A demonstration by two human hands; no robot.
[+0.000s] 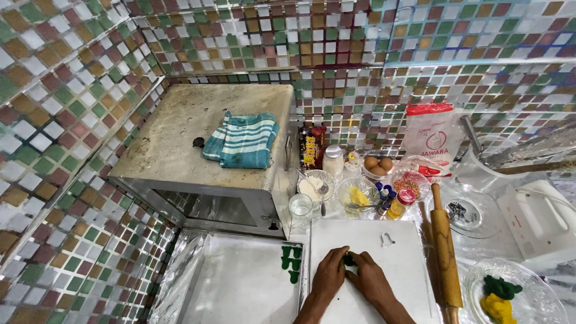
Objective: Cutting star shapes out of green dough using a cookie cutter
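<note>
Green dough piece [348, 260] sits low in the frame, centre, pinched between 2 hands over a white cutting board [396, 270]. The left hand [329, 277] comes up from the bottom edge, fingers curled down and closed against the left side of the piece; the right hand [370, 280] angles in from the lower right, its fingertips pressed to the piece's other side. Both wrists lie low over the board. Just left of the hands, small green shaped pieces [291, 261] rest on the right edge of a metal tray [240, 288]. A wooden rolling pin [446, 255] lies right of the board, and at lower right a glass plate [540, 300] holds green and yellow dough
</note>
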